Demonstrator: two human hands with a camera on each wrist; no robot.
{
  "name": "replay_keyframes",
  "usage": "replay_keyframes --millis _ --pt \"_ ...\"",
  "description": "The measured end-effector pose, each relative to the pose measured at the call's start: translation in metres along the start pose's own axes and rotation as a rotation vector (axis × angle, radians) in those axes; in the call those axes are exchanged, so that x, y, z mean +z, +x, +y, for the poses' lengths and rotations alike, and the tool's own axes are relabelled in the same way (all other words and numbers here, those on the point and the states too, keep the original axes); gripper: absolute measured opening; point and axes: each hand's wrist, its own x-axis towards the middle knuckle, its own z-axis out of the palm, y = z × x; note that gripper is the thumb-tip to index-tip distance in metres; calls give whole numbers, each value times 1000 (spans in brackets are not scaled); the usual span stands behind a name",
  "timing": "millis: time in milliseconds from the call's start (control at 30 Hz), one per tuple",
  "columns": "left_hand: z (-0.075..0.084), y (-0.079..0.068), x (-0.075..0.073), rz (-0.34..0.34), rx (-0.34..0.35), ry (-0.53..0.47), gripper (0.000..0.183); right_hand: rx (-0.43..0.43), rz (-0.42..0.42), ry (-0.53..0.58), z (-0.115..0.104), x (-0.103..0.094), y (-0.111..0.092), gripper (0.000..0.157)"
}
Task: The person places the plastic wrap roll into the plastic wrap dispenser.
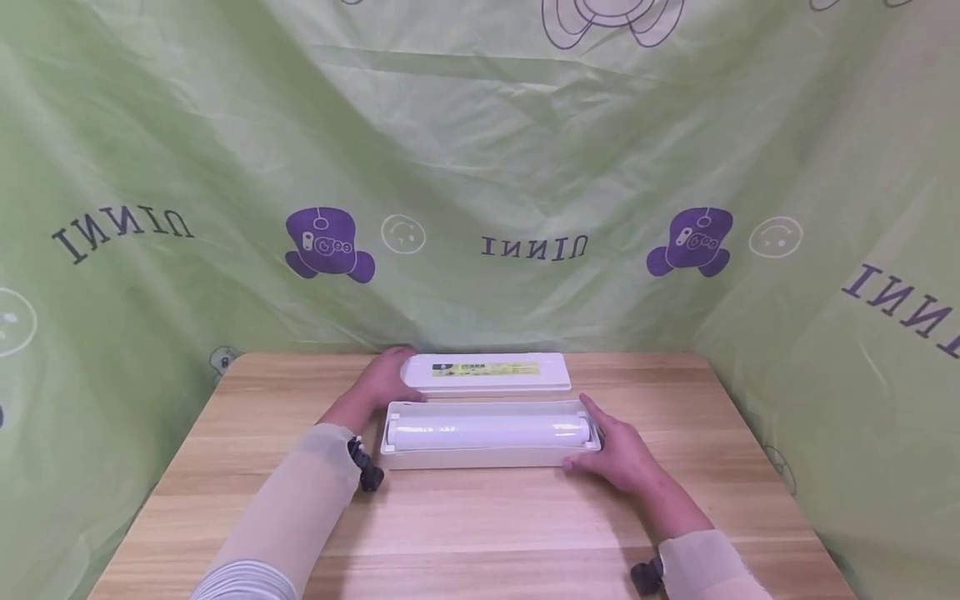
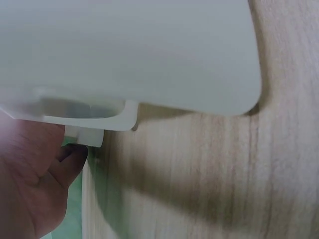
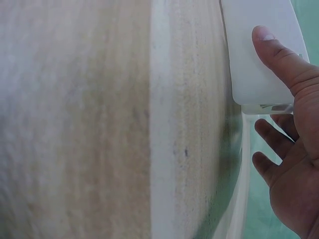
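Pale sleeves [image 1: 281, 496], left fingers [image 1: 396, 355] gripping labelled lid [image 1: 491, 382] (print illegible), right fingers [image 1: 592, 407] holding box [image 1: 480, 458], curtain [image 1: 487, 158] lettered "INNIU"

Bright head view, glare on the roll [image 1: 487, 432]; 2 dimmer wrist views, softly shadowed tabletop [image 2: 199, 164].

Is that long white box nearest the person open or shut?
Open: the box shows a roll inside, uncovered; the labelled white lid lies behind it.

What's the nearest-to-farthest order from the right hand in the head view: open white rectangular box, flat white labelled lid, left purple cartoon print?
1. White box: against the right hand.
2. White lid: beyond the box.
3. Purple print: upper left, farthest.
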Motion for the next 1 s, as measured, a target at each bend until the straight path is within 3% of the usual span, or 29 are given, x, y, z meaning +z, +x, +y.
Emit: replay_keyframes --millis 367,1000 --pt "-2 -6 -8 5 -31 33 105 -7 1 1 -1 0 -2 120" --pt "3 -12 -25 68 -37 -50 93 -19 -6 -12 0 -1 -1 122"
